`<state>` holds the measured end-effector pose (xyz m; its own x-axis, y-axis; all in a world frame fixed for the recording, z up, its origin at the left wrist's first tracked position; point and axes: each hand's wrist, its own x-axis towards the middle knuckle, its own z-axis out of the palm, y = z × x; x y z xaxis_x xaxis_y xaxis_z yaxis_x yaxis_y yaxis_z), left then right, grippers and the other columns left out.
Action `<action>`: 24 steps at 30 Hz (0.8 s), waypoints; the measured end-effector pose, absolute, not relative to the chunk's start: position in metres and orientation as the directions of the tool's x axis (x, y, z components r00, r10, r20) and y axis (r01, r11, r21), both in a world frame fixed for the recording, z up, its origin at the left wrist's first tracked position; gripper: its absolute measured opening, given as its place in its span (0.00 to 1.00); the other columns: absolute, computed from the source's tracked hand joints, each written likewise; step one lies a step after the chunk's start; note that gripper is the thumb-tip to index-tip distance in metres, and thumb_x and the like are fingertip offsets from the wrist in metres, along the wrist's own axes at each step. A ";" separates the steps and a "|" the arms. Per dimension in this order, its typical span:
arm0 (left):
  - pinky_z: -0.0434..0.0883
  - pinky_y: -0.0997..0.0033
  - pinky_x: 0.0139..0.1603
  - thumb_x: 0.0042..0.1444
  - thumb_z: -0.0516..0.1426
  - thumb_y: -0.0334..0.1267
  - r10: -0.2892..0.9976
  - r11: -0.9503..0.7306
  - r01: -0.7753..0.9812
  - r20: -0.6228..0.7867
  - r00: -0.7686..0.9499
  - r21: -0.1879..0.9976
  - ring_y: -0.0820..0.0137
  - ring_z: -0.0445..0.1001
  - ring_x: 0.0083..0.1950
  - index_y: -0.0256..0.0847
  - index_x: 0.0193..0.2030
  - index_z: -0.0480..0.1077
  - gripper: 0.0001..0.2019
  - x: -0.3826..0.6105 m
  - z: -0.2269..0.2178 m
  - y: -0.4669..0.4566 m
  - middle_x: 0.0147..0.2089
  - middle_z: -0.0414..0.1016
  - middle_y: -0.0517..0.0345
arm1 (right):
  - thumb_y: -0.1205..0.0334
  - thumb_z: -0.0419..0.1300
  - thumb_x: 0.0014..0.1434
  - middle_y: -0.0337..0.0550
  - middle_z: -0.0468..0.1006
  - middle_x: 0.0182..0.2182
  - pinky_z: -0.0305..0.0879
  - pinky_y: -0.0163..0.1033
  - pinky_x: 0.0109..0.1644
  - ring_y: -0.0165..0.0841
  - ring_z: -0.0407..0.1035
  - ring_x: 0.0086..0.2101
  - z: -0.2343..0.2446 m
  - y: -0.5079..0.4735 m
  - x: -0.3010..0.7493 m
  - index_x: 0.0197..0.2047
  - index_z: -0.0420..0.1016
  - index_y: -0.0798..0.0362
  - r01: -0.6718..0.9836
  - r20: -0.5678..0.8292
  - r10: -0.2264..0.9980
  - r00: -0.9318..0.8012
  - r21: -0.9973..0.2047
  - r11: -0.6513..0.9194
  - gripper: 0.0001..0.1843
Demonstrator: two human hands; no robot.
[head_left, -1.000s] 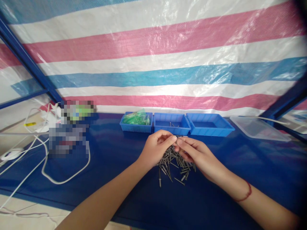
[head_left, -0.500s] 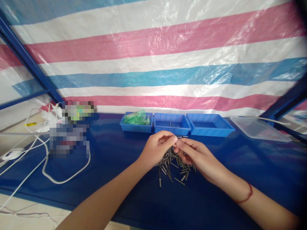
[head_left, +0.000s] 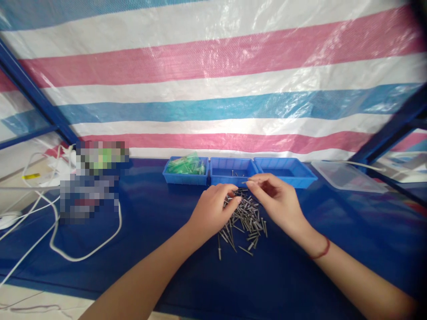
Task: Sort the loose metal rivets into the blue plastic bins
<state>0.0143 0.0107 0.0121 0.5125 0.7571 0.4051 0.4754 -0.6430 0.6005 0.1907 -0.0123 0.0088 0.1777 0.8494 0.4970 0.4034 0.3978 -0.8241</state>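
Note:
A pile of metal blind rivets (head_left: 245,218) lies on the blue table, several of them strewn at its near edge. My left hand (head_left: 215,206) is at the pile's left side, thumb and fingers apart, with nothing visible between them. Just beyond the pile, my right hand (head_left: 275,195) pinches a single rivet (head_left: 246,182) between thumb and fingertips, in front of the middle blue bin (head_left: 218,179). A few small metal pieces lie inside that bin.
To its left, a blue bin (head_left: 183,179) holds green plastic bags (head_left: 187,164). Another blue bin (head_left: 290,178) stands on the right, beside a translucent lid (head_left: 350,178). White cables (head_left: 83,259) and blurred-out items occupy the table's left side. A striped sheet (head_left: 213,102) hangs behind.
My hands were together over the pile and have moved apart. The right hand has moved slightly up and right with the rivet; the left hand's fingers have opened. The view has shifted slightly.

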 end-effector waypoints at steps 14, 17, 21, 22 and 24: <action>0.61 0.66 0.45 0.59 0.51 0.30 0.578 -0.813 0.512 0.279 0.766 0.279 0.65 0.68 0.46 0.43 0.46 0.70 0.12 0.007 0.018 0.012 0.43 0.75 0.58 | 0.58 0.55 0.61 0.46 0.79 0.41 0.58 0.46 0.45 0.42 0.67 0.42 -0.003 -0.001 0.213 0.45 0.74 0.53 0.902 0.646 0.761 -0.055 -0.295 0.316 0.12; 0.60 0.66 0.45 0.58 0.54 0.34 0.495 -0.863 0.443 0.238 0.836 0.243 0.65 0.67 0.47 0.45 0.43 0.72 0.08 0.008 0.019 0.011 0.42 0.74 0.60 | 0.60 0.55 0.60 0.46 0.79 0.40 0.60 0.46 0.44 0.42 0.68 0.41 -0.001 -0.006 0.213 0.44 0.74 0.53 0.861 0.628 0.772 -0.098 -0.336 0.382 0.11; 0.57 0.66 0.42 0.61 0.54 0.39 0.475 -0.879 0.451 0.216 0.853 0.155 0.65 0.66 0.47 0.45 0.42 0.72 0.07 0.010 0.015 0.011 0.43 0.73 0.58 | 0.61 0.55 0.60 0.46 0.78 0.39 0.61 0.46 0.45 0.40 0.69 0.41 0.005 -0.012 0.210 0.42 0.74 0.52 0.832 0.639 0.755 -0.147 -0.333 0.444 0.09; 0.57 0.66 0.42 0.62 0.53 0.40 0.471 -0.882 0.452 0.217 0.855 0.134 0.66 0.66 0.47 0.45 0.41 0.72 0.07 0.011 0.013 0.011 0.43 0.73 0.58 | 0.62 0.55 0.60 0.45 0.78 0.39 0.61 0.46 0.45 0.40 0.69 0.41 0.007 -0.015 0.208 0.41 0.74 0.52 0.828 0.638 0.752 -0.166 -0.324 0.458 0.08; 0.56 0.66 0.41 0.63 0.52 0.39 0.456 -0.890 0.446 0.231 0.859 0.097 0.67 0.66 0.46 0.45 0.39 0.72 0.08 0.012 0.009 0.012 0.41 0.72 0.59 | 0.62 0.56 0.60 0.43 0.79 0.38 0.61 0.45 0.45 0.39 0.69 0.41 0.013 -0.021 0.206 0.40 0.74 0.52 0.822 0.630 0.748 -0.209 -0.302 0.484 0.07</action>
<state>0.0117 0.0116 0.0089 0.8592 0.4564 0.2312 0.4463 -0.8896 0.0973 0.2055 -0.0208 0.0132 -0.2093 0.7481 0.6297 0.8216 0.4837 -0.3016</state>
